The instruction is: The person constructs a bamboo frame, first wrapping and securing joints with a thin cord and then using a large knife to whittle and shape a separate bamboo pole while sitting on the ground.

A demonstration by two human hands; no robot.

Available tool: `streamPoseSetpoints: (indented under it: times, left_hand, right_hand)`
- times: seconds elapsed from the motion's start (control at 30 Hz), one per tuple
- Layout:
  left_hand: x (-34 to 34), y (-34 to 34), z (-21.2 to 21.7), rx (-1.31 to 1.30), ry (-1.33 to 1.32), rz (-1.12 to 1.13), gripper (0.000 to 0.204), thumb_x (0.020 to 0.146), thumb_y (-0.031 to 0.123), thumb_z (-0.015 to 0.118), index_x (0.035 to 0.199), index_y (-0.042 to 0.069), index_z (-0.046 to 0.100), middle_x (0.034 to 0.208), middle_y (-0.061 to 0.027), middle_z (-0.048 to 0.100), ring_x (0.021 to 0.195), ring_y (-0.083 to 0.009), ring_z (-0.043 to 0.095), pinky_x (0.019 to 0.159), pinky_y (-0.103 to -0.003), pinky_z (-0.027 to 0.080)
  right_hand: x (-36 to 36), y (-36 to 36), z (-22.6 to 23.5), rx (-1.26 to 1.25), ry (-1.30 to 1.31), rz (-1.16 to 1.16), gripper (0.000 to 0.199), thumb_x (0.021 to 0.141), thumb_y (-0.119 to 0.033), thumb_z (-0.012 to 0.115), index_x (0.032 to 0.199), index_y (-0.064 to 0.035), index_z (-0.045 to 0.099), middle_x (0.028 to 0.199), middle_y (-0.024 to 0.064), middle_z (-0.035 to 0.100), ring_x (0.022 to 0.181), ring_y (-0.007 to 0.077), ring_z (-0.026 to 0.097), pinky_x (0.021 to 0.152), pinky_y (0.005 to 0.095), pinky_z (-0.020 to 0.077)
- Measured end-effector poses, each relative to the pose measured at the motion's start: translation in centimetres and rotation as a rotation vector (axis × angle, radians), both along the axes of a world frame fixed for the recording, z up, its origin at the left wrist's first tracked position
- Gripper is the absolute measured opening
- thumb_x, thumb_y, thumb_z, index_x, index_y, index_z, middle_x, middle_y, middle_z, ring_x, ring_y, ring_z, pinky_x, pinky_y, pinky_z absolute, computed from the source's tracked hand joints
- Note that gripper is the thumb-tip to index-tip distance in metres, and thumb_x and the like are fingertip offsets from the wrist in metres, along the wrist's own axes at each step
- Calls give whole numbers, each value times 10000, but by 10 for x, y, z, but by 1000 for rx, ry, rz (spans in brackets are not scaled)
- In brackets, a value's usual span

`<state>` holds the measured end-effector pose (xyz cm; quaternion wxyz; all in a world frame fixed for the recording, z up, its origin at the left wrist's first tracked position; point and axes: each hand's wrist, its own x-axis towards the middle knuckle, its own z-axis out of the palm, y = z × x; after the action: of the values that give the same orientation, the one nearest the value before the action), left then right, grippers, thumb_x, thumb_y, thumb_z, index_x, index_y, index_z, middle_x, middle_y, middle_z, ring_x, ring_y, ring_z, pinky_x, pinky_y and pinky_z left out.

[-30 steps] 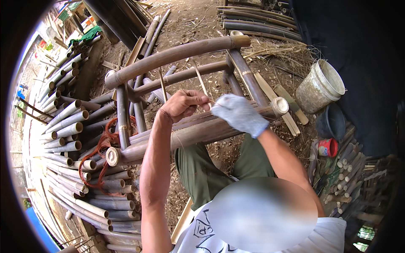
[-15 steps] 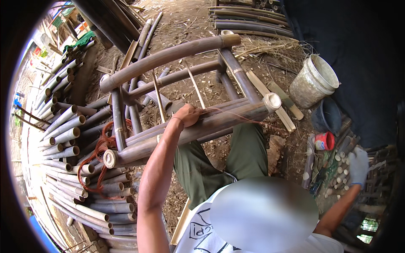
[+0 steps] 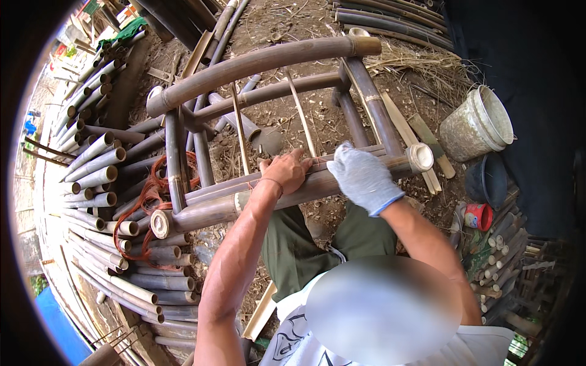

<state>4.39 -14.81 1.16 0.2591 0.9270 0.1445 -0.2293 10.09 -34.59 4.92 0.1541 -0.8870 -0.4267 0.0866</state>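
A dark bamboo frame [image 3: 268,56] with rounded rails stands across in front of my knees. My bare left hand [image 3: 287,172] presses down on its near side, fingers curled over the slimmer bamboo strip beside the thick near rail [image 3: 201,218]. Just to the right, my right hand [image 3: 365,180], in a grey-white glove, is closed above the same rail. A thin reddish cord [image 3: 318,160] shows between the hands and runs into the glove; its end is hidden. Two slender bamboo sticks [image 3: 240,131] cross the frame's opening.
Stacked bamboo poles [image 3: 101,177] fill the left side, with a tangle of reddish cord [image 3: 146,201] over them. A dirty white bucket [image 3: 479,122], a dark bucket [image 3: 486,181] and a red tin [image 3: 478,216] stand at the right. More poles [image 3: 397,24] lie at the back.
My gloved right hand has come from the cut bamboo pieces at the far right onto the frame's near rail. My left hand stays on the frame; the view has shifted slightly.
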Motion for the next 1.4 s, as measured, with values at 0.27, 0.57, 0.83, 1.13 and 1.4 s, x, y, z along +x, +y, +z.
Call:
streamPoseSetpoints:
  times: [0.27, 0.57, 0.83, 1.13, 1.4]
  left_hand:
    - [8, 1, 25, -14, 99, -106, 452, 1058, 484, 342, 1396, 286, 568, 1408, -54, 592, 1331, -362, 510, 1077, -646, 314]
    - [5, 1, 16, -44, 39, -130, 432, 1055, 448, 347, 1314, 245, 626, 1328, -66, 647, 1254, -332, 580, 1023, -704, 312]
    - [15, -5, -3, -77, -15, -42, 409, 1051, 419, 403, 1283, 196, 654, 1298, -86, 664, 1232, -319, 603, 1006, -721, 316]
    - [-2, -11, 5, -34, -199, 71, 391, 1014, 438, 490, 1157, 148, 711, 1101, -174, 723, 1103, -381, 651, 1013, -541, 411]
    - [-133, -40, 6, -125, -1155, 985, 541, 894, 281, 774, 1266, -14, 515, 1218, -153, 509, 1122, -251, 504, 987, -376, 411]
  right_hand:
    - [43, -18, 59, 349, 51, 471, 179, 930, -165, 594, 1013, -35, 683, 883, 112, 706, 711, 297, 670, 692, 379, 563]
    - [80, -8, 65, -432, -455, 554, 227, 881, -223, 607, 993, -31, 654, 810, 162, 698, 683, 320, 696, 608, 424, 571]
    - [-73, 14, 5, 328, -119, 369, 167, 831, -140, 597, 951, -32, 554, 784, 136, 586, 779, 342, 623, 653, 459, 498]
    - [-82, -82, -35, 306, 38, 92, 196, 818, -59, 652, 982, -38, 548, 800, 142, 591, 766, 380, 598, 687, 470, 475]
    - [-88, -100, -23, 1022, 1204, -897, 248, 963, -234, 580, 958, 0, 661, 810, 111, 652, 639, 156, 623, 538, 300, 496]
